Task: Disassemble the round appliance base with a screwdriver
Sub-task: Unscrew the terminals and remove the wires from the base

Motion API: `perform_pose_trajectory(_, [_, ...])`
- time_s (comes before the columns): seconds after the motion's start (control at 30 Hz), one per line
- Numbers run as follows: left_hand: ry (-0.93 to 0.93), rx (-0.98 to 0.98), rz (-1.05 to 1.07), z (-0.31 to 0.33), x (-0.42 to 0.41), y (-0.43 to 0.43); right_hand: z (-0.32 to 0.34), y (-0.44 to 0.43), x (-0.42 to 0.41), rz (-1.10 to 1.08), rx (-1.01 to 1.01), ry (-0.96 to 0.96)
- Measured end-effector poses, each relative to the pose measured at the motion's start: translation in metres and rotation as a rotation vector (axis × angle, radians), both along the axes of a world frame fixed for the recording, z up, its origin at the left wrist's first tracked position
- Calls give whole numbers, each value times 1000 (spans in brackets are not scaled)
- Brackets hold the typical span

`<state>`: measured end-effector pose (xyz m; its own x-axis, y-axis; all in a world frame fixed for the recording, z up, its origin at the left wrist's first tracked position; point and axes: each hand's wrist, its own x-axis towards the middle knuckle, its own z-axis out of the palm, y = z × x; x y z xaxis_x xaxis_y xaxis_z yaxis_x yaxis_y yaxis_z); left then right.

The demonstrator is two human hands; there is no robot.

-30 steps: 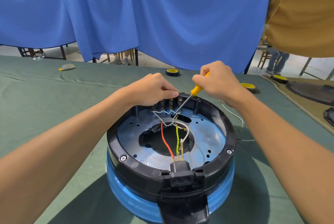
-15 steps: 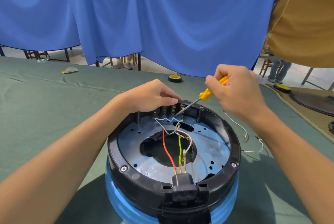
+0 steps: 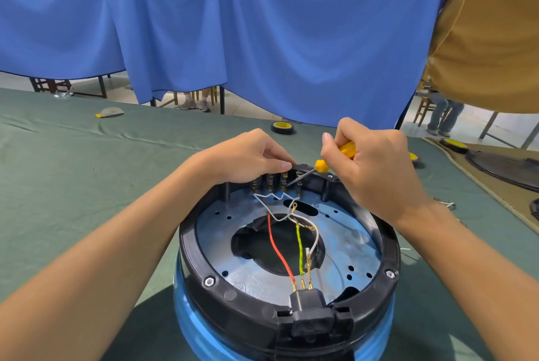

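we see the round appliance base point(image 3: 198, 261), a black plastic ring over a translucent blue body, standing in the near middle of the green cloth-covered tabletop point(image 3: 73, 185) with its open side up. our left hand point(image 3: 248, 156) is at the far rim of the base, its fingers curled down over the edge and the thumb tip pressed against the black rim just above a row of brass terminals point(image 3: 284, 181). our right hand point(image 3: 376, 174) grips the yellow-handled screwdriver point(image 3: 322, 164), fingers wrapped round the handle and the thumb raised; the thin metal shaft slants down to the left and its tip meets the terminal row, just below the left thumb. inside the ring a silvery metal plate point(image 3: 350, 244) with a dark central opening shows, crossed by a red wire point(image 3: 277, 250), a yellow-green wire point(image 3: 299, 250) and a white wire point(image 3: 316, 239) that run to a black plug socket point(image 3: 309, 311) at the near edge. a black roll of tape with a yellow core point(image 3: 282, 127) lies on the cloth beyond the hands, before a hanging blue curtain point(image 3: 262, 25).
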<state>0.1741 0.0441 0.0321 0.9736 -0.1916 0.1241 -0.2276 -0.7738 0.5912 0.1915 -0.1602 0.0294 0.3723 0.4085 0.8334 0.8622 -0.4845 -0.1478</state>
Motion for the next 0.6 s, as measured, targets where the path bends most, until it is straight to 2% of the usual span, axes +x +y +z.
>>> perform_pose_trajectory(0.2, [-3, 26, -1, 0, -1, 1, -7, -1, 12, -66, 180, 182])
perform_pose_trajectory(0.37, [-4, 13, 4, -1, 0, 1, -9, -1, 11, -36, 197, 119])
perform_pose_trajectory(0.6, [-16, 7, 8, -2, 2, 1, -3, 0, 2, -19, 57, 19])
